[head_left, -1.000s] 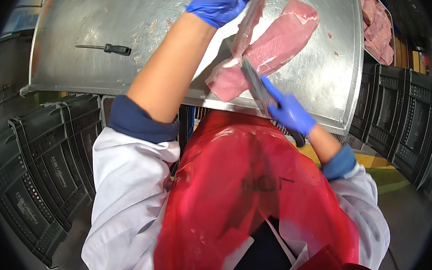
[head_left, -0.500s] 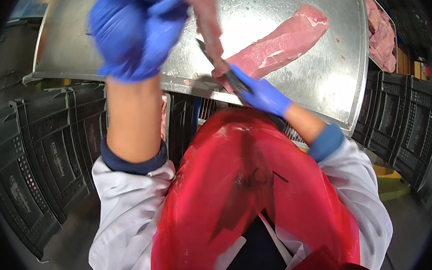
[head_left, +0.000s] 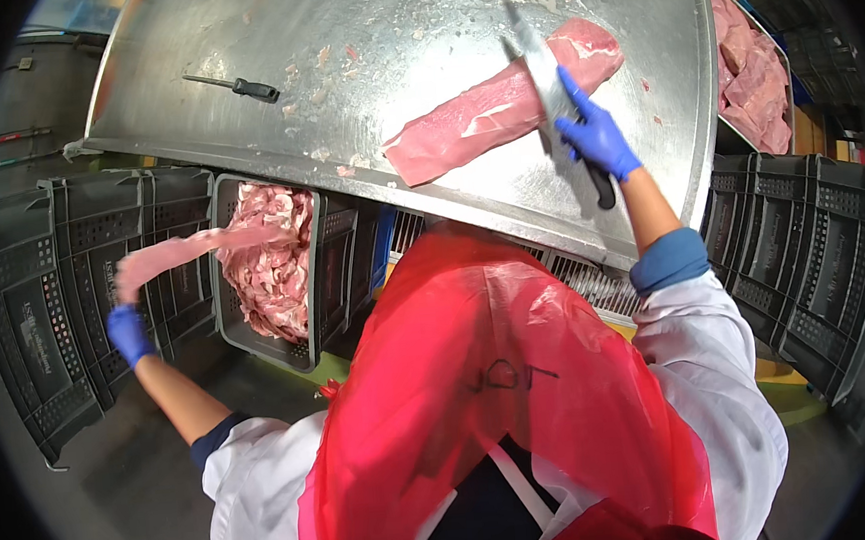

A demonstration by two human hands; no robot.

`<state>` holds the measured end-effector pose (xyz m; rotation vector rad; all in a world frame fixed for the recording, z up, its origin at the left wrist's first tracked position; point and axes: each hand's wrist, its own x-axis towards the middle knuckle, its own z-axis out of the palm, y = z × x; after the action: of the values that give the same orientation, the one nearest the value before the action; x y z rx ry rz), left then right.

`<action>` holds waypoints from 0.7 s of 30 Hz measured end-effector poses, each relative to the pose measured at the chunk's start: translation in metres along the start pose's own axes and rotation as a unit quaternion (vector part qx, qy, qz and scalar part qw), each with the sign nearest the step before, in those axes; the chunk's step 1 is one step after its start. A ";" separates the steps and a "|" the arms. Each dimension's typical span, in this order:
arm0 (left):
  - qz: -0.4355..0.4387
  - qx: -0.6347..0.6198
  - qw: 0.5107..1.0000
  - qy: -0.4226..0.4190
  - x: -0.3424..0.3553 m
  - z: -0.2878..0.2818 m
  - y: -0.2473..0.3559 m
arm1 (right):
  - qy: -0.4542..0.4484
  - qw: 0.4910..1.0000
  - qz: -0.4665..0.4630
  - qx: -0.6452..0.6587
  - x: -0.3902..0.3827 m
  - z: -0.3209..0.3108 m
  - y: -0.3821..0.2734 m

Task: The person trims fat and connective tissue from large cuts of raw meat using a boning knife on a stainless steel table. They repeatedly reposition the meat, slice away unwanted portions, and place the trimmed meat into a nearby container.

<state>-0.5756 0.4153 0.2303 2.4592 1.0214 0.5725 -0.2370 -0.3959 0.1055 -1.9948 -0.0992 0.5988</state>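
Note:
My left hand point(head_left: 129, 333), in a blue glove, is out past the table's left front, closed on one end of a long strip of meat point(head_left: 173, 253). The strip's far end reaches over a black crate of meat trimmings point(head_left: 272, 291). My right hand point(head_left: 599, 138), gloved in blue too, grips a long knife point(head_left: 538, 62) with a black handle. Its blade crosses above a pink piece of boneless meat point(head_left: 472, 122) on the metal table point(head_left: 361, 104); whether it touches is hard to tell.
A smaller knife with a dark handle point(head_left: 254, 90) lies on the table's left part, near small meat scraps point(head_left: 322, 57). Stacked black crates point(head_left: 92, 284) stand at the left, and more crates point(head_left: 792, 245) at the right. Beyond the right edge sits a container of meat point(head_left: 748, 77).
My left hand has swung from above the table out to the left, carrying the meat strip over the crate. My right hand has moved right and away from me with the knife.

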 end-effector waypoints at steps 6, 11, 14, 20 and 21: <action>0.273 -0.025 0.938 -0.212 -0.154 0.279 0.270 | 0.085 0.995 -0.028 -0.034 0.056 0.002 -0.004; 0.468 0.093 0.848 -0.233 -0.260 0.409 0.413 | 0.081 0.962 -0.125 -0.229 0.056 0.057 0.045; 0.423 0.136 0.859 -0.254 -0.247 0.424 0.428 | 0.023 0.959 -0.041 -0.279 -0.003 0.067 0.042; 0.290 0.118 0.906 -0.285 -0.172 0.457 0.460 | -0.010 0.962 0.007 -0.273 -0.061 0.065 0.034; 0.281 0.125 0.910 -0.277 -0.147 0.467 0.458 | -0.021 0.964 0.014 -0.264 -0.067 0.061 0.034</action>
<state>-0.1722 -0.0884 0.0489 2.8895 0.1579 -0.1302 -0.3289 -0.3844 0.0784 -2.5013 -0.2817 0.6825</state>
